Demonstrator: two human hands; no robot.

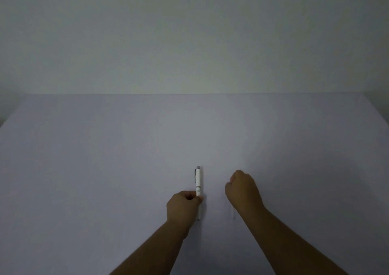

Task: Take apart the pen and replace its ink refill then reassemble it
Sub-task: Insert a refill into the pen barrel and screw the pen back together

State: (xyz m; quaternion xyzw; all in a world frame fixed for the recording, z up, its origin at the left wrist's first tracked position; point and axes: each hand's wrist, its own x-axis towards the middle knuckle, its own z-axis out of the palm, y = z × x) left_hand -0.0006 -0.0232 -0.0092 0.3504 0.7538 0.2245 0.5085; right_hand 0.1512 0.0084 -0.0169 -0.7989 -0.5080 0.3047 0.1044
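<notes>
Two hands: we keep both over the pale surface [105, 169].
Left hand [183, 206]: our grip pinches the white pen [198, 182] near mid-barrel.
Pen: clip end points away from us, tip end toward us.
Right hand [242, 190]: curled into a fist, beside the pen, not touching.
Refill [233, 213]: faint thin rod under our right wrist.

On the table [105, 169], the pen [198, 182] lies pointing away in the left hand [183, 207], the right hand [242, 188] beside it, over what may be a refill [233, 213].
</notes>
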